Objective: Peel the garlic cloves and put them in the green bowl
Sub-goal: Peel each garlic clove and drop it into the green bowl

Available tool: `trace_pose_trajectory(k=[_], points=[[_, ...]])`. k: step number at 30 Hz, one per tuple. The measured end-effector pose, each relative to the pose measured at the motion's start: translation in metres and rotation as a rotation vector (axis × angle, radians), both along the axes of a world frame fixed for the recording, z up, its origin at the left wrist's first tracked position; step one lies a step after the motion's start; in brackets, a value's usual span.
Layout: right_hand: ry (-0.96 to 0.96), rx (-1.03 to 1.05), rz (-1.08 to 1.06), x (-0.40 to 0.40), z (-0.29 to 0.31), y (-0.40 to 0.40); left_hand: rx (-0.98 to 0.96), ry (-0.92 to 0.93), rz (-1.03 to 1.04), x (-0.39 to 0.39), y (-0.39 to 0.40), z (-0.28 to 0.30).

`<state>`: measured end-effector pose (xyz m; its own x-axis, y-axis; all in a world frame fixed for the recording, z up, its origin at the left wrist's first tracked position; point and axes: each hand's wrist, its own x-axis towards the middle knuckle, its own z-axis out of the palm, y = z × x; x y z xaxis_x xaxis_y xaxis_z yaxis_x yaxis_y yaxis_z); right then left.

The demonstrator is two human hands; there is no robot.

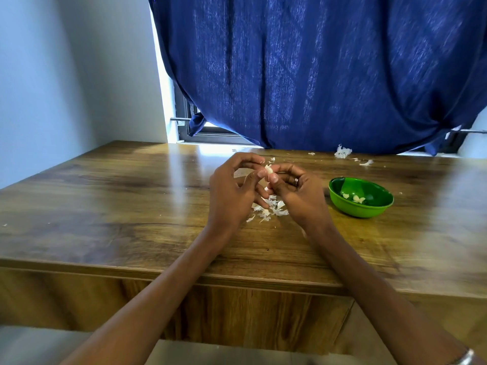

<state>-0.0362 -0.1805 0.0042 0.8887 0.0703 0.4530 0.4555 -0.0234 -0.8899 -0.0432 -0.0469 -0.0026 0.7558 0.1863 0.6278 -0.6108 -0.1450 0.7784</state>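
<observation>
Pinching one garlic clove between both sets of fingers, the left hand and right hand hover left of the one green bowl, which holds about three peeled cloves; a peel pile lies on the counter beneath the hands.

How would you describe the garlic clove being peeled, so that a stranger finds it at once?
Start from the wooden table below the blue curtain. Above its middle, the left hand and right hand meet; the garlic clove is pinched between their fingertips. Unlike the peels below, it is held in the air.
</observation>
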Motion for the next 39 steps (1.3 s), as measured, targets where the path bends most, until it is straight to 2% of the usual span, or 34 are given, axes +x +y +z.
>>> trace_pose_trajectory(k=[7, 26, 39], points=[[0.001, -0.004, 0.002, 0.0011, -0.0008, -0.0012, 0.073, -0.036, 0.133, -0.0059, -0.0012, 0.002], [0.004, 0.028, 0.013, 0.0025, -0.0007, -0.002, 0.148, -0.07, 0.005, 0.0004, 0.0025, -0.0016], [-0.025, 0.015, 0.016, 0.0032, -0.0006, -0.0032, 0.126, -0.002, 0.007, 0.0037, 0.0013, -0.0019]])
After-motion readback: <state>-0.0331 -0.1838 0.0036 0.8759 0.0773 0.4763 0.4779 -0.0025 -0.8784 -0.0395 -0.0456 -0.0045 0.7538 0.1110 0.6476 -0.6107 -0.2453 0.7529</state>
